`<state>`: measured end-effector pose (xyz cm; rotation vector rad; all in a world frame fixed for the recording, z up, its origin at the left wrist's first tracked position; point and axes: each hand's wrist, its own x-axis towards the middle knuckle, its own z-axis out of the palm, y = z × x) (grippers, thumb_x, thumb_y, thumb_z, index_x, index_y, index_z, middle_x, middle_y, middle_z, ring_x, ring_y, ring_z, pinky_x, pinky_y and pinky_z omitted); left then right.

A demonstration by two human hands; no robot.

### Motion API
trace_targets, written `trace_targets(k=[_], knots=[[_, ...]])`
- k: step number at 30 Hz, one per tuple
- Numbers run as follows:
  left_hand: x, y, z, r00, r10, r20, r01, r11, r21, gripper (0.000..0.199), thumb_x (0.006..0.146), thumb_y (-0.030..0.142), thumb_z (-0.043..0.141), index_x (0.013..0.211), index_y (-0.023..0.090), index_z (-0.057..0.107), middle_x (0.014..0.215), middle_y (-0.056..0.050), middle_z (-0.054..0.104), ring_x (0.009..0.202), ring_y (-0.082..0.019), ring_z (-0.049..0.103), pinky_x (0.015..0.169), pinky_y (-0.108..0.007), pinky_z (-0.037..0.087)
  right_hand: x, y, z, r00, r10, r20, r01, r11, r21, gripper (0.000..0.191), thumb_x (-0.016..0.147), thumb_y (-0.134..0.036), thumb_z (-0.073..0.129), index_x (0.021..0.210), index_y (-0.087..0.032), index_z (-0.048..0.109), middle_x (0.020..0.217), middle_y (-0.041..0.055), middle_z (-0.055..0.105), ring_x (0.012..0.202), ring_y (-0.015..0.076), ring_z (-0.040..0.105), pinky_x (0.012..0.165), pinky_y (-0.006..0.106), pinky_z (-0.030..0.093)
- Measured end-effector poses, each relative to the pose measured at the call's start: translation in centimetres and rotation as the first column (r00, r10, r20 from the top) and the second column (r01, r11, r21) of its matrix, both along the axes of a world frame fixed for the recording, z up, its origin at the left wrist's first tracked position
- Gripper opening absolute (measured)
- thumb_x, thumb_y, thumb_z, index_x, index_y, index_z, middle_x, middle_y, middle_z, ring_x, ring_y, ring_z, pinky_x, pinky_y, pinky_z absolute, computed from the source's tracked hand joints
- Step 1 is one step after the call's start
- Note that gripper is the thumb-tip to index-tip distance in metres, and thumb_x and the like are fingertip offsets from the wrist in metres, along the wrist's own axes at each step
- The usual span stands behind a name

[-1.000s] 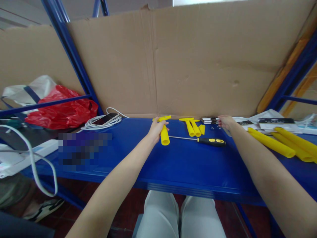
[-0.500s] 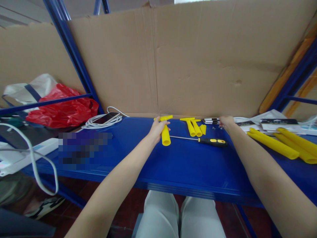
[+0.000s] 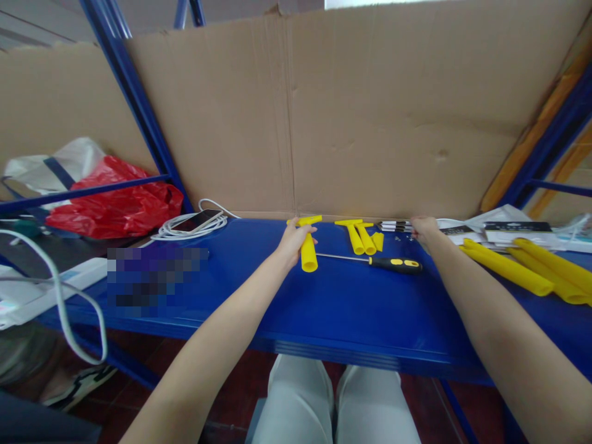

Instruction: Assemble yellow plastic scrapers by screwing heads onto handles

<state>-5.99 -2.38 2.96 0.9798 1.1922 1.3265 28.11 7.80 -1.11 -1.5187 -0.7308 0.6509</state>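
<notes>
My left hand is closed around a yellow T-shaped plastic handle, its crossbar away from me and its round hollow end facing me. My right hand rests at the back of the blue table, fingers curled in; what they hold, if anything, is hidden. Tiny shiny bits, perhaps screws, lie just left of it, beside several slim black-and-white pieces. Between the hands are two more yellow T-shaped handles and a small yellow piece. A screwdriver with a black and yellow grip lies in front of them.
Yellow tubes and white packets with black labels lie at the right. A cardboard sheet stands along the back. Leftward are a phone on a coiled white cable, a red plastic bag and a white power strip.
The view has shifted very slightly. Both hands stay practically where they were, the left still around the yellow T-shaped handle.
</notes>
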Motion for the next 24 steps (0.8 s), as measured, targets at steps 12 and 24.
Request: trace_targets(k=[12, 24], knots=[[-0.1, 0.0, -0.2, 0.999, -0.026, -0.026, 0.026, 1.000, 0.000, 0.059, 0.075, 0.000, 0.054, 0.130, 0.020, 0.042, 0.085, -0.003, 0.067, 0.037, -0.006, 0.048, 0.035, -0.018, 0.035, -2.8, -2.8, 2.3, 0.967, 0.021, 0.255, 0.000, 0.996, -0.085, 0.018, 0.070, 0.001, 0.060, 0.067, -0.016, 0.061, 0.043, -0.0046, 0.043, 0.036, 0.0081, 0.037, 0.031, 0.018, 0.028], [-0.1, 0.6, -1.4, 0.980, -0.193, -0.057, 0.191, 0.981, -0.036, 0.033, 0.076, 0.007, 0.053, 0.108, 0.011, 0.059, 0.079, -0.010, 0.073, 0.035, -0.008, 0.045, 0.035, -0.020, 0.035, -6.1, -10.4, 2.6, 0.462, 0.396, 0.794, -0.422, 0.885, -0.196, 0.007, 0.072, -0.019, 0.062, 0.069, -0.023, 0.067, 0.073, 0.0014, 0.068, 0.073, 0.0191, 0.061, 0.073, 0.030, 0.050]])
